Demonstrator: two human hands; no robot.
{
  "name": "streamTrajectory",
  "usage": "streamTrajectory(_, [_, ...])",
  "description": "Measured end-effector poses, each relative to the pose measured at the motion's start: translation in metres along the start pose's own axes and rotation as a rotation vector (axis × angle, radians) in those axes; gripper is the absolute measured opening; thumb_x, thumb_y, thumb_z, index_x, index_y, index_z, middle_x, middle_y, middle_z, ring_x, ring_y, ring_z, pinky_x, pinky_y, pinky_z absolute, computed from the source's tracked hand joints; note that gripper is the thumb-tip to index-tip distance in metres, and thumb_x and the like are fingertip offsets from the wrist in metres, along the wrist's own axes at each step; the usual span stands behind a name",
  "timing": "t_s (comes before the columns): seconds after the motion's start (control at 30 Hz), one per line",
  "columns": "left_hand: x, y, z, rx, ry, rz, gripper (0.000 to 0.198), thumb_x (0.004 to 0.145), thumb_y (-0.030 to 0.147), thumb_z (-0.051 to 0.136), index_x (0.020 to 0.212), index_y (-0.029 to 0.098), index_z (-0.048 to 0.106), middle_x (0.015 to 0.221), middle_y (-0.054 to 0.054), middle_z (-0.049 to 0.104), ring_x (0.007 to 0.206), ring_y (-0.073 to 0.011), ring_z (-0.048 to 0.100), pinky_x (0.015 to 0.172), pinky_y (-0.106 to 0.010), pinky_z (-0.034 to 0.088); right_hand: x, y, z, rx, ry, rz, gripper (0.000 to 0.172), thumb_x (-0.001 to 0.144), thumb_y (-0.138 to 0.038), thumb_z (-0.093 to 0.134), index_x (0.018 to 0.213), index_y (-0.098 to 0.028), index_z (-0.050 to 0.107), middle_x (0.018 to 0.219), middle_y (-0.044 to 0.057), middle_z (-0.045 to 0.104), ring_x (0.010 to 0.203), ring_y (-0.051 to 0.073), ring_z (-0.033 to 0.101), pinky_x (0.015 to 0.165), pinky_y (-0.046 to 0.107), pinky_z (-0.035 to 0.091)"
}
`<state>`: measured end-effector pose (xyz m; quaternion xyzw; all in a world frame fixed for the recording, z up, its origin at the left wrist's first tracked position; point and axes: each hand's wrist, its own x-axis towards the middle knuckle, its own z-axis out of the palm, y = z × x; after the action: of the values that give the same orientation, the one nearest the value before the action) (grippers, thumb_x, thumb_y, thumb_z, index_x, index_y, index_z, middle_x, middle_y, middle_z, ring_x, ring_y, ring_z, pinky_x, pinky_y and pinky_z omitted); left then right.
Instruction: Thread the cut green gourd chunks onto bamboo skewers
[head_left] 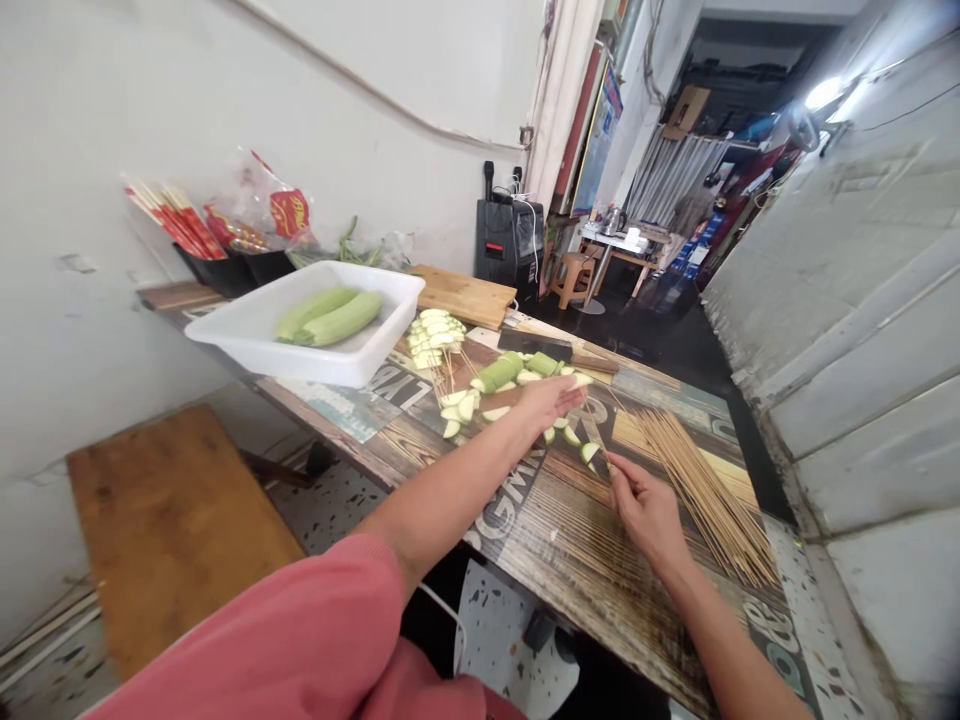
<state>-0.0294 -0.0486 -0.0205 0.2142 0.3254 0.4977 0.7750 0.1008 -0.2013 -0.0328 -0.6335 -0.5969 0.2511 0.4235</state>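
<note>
My left hand (556, 397) reaches over the cut zucchini with its fingers stretched out, beside a pale zucchini slice (577, 380). Between the thumb and fingers of my right hand (643, 503) is a thin bamboo skewer (598, 432), its far end pointing towards my left hand. A green-edged zucchini slice (589, 452) shows close to the skewer; whether it touches is unclear. Thick zucchini pieces (498, 372) and loose slices (466, 405) lie around a brown board, partly behind my left arm. Further left, skewered zucchini slices (435, 335) are piled together.
A cleaver (534, 346) lies behind the pieces. Many bare skewers (705, 495) are spread at the right. A white plastic tub (375, 366) holds two whole zucchini (341, 320). A wooden board (463, 295) and a black speaker (510, 245) stand further back; a wooden stool (172, 530) is lower left.
</note>
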Motion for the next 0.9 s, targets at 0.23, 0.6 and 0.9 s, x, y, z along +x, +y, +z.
streamTrajectory(0.23, [-0.009, 0.008, 0.005, 0.031, -0.006, -0.035, 0.004, 0.078, 0.007, 0.056, 0.08, 0.006, 0.06, 0.067, -0.01, 0.066, 0.061, -0.0124, 0.063, 0.067, -0.024, 0.052, 0.002, -0.019, 0.01, 0.235, -0.058, 0.188, 0.045, 0.075, -0.047, 0.053, 0.102, -0.011, 0.061, 0.042, -0.007, 0.044, 0.029, 0.005, 0.031, 0.03, 0.018, 0.021])
streamTrajectory(0.6, [-0.002, 0.017, -0.004, -0.088, -0.018, -0.106, 0.014, 0.081, 0.02, 0.056, 0.087, 0.008, 0.057, 0.071, -0.011, 0.066, 0.066, -0.0144, 0.064, 0.065, -0.023, 0.052, 0.022, -0.034, 0.051, 0.695, -0.087, 0.309, 0.037, 0.066, -0.046, 0.064, 0.087, -0.017, 0.055, 0.042, -0.01, 0.044, 0.024, 0.001, 0.024, 0.024, 0.014, 0.017])
streamTrajectory(0.9, [-0.004, 0.014, -0.004, -0.005, 0.021, -0.097, 0.011, 0.08, 0.017, 0.058, 0.082, 0.007, 0.059, 0.067, -0.011, 0.066, 0.06, -0.0131, 0.063, 0.063, -0.023, 0.052, 0.017, -0.031, 0.052, 0.7, -0.06, 0.279, 0.034, 0.07, -0.046, 0.061, 0.083, -0.015, 0.056, 0.042, -0.008, 0.048, 0.024, 0.002, 0.028, 0.025, 0.014, 0.016])
